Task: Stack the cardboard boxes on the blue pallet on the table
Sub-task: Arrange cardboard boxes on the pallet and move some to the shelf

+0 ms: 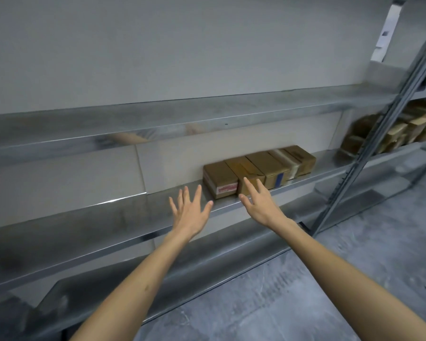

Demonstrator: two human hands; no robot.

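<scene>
A person's left hand (191, 212), fingers spread and empty, reaches over a steel shelf (89, 227) just left of a row of cardboard boxes (258, 168). The right hand (257, 204), likewise splayed and holding nothing, hovers before the row. More cartons (408, 129) sit far right.

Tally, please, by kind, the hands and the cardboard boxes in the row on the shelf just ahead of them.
Hands: 2, the left hand and the right hand.
Cardboard boxes in the row: 5, though blur makes the far end uncertain.
Total: 7.
</scene>
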